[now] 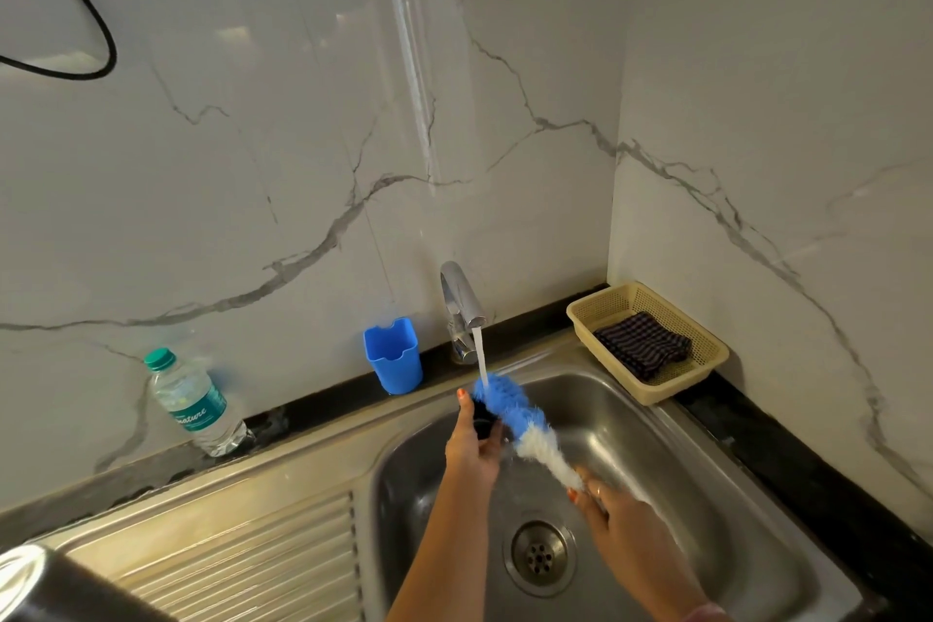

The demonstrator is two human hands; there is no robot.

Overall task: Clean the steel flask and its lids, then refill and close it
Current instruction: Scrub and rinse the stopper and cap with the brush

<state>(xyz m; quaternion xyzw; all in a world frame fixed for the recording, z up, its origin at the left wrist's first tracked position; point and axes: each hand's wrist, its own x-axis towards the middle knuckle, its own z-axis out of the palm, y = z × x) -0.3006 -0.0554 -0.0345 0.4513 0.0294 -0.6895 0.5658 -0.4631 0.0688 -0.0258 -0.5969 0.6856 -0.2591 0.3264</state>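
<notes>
Left hand grips black lid under tap. Right hand grips brush, bristles on lid. Flask left of tap, near edge. Stage: lid scrubbing; refill, closing pending.

Head view, downward over sink

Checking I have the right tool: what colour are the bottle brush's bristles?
Blue at the tip, white nearer the handle on the bottle brush, head view.
</notes>
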